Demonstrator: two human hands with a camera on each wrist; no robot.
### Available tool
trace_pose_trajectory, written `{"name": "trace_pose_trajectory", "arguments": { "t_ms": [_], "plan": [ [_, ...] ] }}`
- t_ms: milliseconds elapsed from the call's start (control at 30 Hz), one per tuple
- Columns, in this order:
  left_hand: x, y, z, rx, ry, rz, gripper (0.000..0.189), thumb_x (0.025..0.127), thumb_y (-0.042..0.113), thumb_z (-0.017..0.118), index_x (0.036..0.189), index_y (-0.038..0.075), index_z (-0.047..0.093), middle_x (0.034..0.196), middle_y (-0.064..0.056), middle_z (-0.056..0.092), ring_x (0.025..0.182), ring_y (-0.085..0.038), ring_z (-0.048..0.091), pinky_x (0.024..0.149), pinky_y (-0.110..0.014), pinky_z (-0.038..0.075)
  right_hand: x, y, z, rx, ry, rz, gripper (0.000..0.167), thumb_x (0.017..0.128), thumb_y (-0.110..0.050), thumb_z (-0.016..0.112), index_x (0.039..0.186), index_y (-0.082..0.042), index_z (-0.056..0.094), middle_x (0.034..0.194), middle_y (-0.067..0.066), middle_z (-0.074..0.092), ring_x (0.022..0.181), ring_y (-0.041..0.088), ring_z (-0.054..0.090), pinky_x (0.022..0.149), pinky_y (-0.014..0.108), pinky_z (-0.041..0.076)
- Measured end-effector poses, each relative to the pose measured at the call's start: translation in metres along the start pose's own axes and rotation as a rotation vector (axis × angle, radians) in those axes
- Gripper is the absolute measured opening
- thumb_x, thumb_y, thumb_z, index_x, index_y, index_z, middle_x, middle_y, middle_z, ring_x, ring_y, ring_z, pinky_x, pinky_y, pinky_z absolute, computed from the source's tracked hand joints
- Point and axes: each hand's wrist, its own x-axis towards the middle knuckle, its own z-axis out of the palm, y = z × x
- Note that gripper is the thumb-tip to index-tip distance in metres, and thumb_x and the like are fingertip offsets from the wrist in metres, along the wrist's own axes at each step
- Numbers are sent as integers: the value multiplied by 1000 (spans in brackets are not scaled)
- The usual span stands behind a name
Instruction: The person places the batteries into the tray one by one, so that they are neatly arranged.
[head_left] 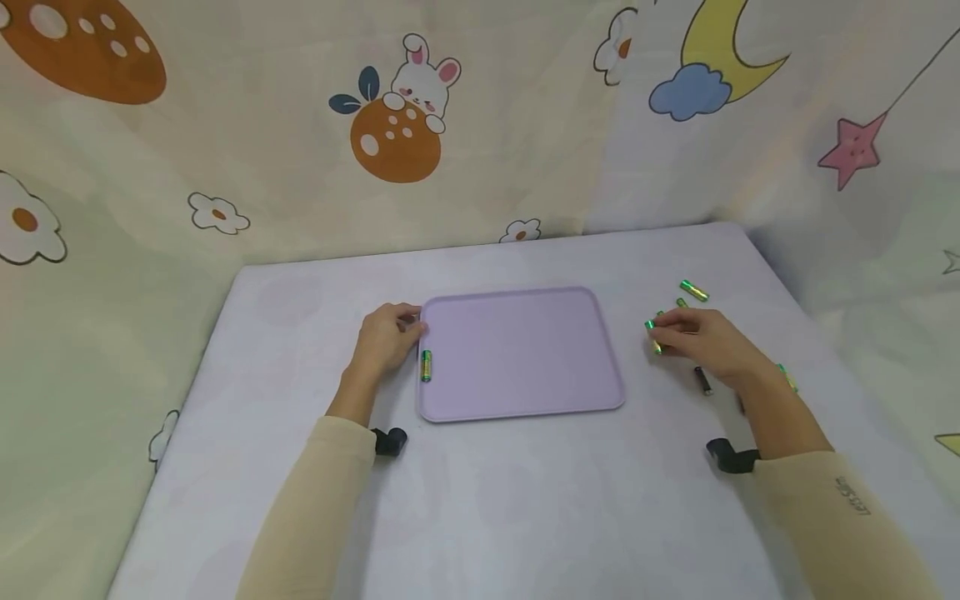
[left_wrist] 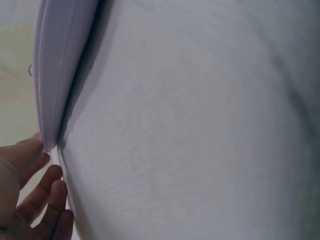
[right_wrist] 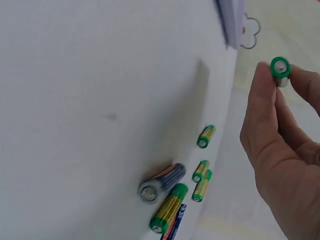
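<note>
We see right hand [head_left: 705,340], fingers pinching green battery [right_wrist: 280,67] at tips, above tabletop [head_left: 525,508], right of lilac tray [head_left: 517,354]; left hand [head_left: 382,340], fingers pinching tray's left rim.

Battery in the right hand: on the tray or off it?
Off. The head view shows the right hand pinching the battery beyond the right edge of the tray.

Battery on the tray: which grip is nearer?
Left. The left grip is at the tray's left rim, just beyond the battery; the right grip is past the tray's right side, holding another battery.
</note>
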Motion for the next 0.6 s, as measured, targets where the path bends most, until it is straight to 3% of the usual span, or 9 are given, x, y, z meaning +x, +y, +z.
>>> {"name": "trace_pose_trajectory", "arguments": {
  "t_ms": [133,333,600],
  "plan": [
    [-1,0,-5,10,-3,-3,40,100,26,68,138,13,65,128,-11,66,113,-29,62,93,-46,51,-2,-8,5,122,-21,-36,58,102,-40,65,141,0,51,137,18,59,106,5,69,92,17,53],
    [-1,-3,-9,17,-5,-9,40,101,26,68,138,12,65,129,-11,66,112,-30,62,92,-46,51,1,-20,17,313,-38,-110,47,102,-27,66,135,5,52,123,9,65,106,11,68,95,24,55],
    [-1,0,-3,-13,1,11,39,100,25,69,136,11,66,127,-12,67,110,-30,63,92,-46,51,1,-41,35,303,-57,-144,46,101,-27,67,133,4,54,124,13,61,107,15,69,95,26,56]
  ]
}}
